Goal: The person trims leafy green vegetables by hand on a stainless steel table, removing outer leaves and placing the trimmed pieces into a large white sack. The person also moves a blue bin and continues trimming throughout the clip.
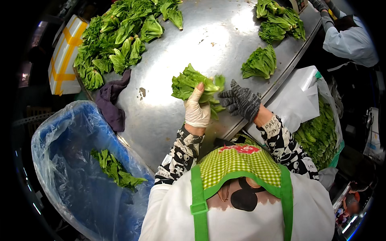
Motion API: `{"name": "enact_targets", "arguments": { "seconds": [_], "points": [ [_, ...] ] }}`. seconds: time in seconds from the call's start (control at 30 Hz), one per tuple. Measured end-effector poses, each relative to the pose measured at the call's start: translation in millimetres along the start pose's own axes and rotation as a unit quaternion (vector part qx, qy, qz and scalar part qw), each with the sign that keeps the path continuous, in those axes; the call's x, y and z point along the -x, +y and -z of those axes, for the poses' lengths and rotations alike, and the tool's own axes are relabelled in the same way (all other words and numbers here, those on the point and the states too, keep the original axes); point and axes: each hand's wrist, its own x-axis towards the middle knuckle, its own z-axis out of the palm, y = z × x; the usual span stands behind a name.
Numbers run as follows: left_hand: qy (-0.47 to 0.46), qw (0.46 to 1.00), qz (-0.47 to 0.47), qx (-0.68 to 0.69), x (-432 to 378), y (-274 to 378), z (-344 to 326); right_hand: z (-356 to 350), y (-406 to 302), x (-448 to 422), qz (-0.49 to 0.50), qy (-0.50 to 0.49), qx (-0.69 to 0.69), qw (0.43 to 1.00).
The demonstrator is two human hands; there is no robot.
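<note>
My left hand point(197, 108), in a thin white glove with a bare thumb tip, grips a head of leafy green lettuce point(193, 81) above the metal table point(162, 120). The cut end of the lettuce points right, towards my right hand point(241, 101). That hand wears a dark grey knitted glove, its fingers spread and holding nothing that I can see. Loose leaves point(214, 110) hang or lie between the two hands; which of these cannot be told. Another lettuce head point(260, 62) lies on the table beyond my right hand.
A lettuce pile point(117, 36) covers the far left, beside a taped white foam box point(64, 57) and a purple cloth point(111, 102). More heads point(280, 22) lie far right, near a co-worker's sleeve point(346, 42). A plastic-lined blue bin point(75, 192) stands left, a lettuce-filled bag point(319, 135) right.
</note>
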Motion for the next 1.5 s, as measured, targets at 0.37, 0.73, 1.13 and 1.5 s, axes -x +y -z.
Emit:
{"name": "enact_targets", "arguments": {
  "seconds": [0.37,0.73,1.13,1.5],
  "points": [
    [-0.161,0.975,-0.036,-0.147,8.9,3.4,-17.1,-15.2,7.6,27.0,0.305,-0.046,0.180,0.934],
    [-0.002,0.962,0.179,0.206,15.5,-21.7,-1.3,-30.2,6.5,34.9,0.561,0.207,0.389,0.701],
    [0.051,0.991,0.116,0.050,5.9,-24.9,-10.1,-25.4,2.5,27.7,0.432,0.176,0.414,0.781],
    [0.110,0.986,-0.036,-0.123,-10.3,-35.8,-15.8,11.6,22.7,-47.8,0.342,0.267,0.667,0.606]
  ]
}}
